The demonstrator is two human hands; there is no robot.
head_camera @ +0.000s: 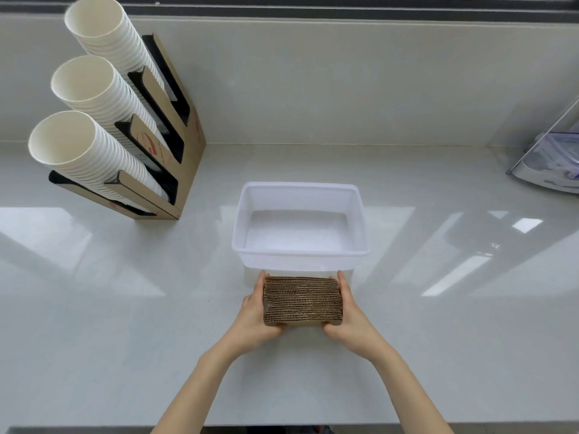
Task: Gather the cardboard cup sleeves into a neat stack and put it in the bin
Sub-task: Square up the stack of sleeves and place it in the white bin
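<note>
A squared-up stack of brown corrugated cup sleeves [302, 300] is held between both hands just in front of the white plastic bin [241, 214]. My left hand [255, 311] presses its left end, fingers along the side and thumb under the front. My right hand [349, 317] clamps the right end the same way. The bin stands open with nothing inside, its near wall right behind the stack. Whether the stack rests on the counter or is lifted off it cannot be told.
A cardboard rack [185, 145] with three slanted columns of white paper cups [84, 89] stands at the back left. A clear plastic holder [554, 164] sits at the right edge. The counter's front edge [282, 426] runs close below my forearms.
</note>
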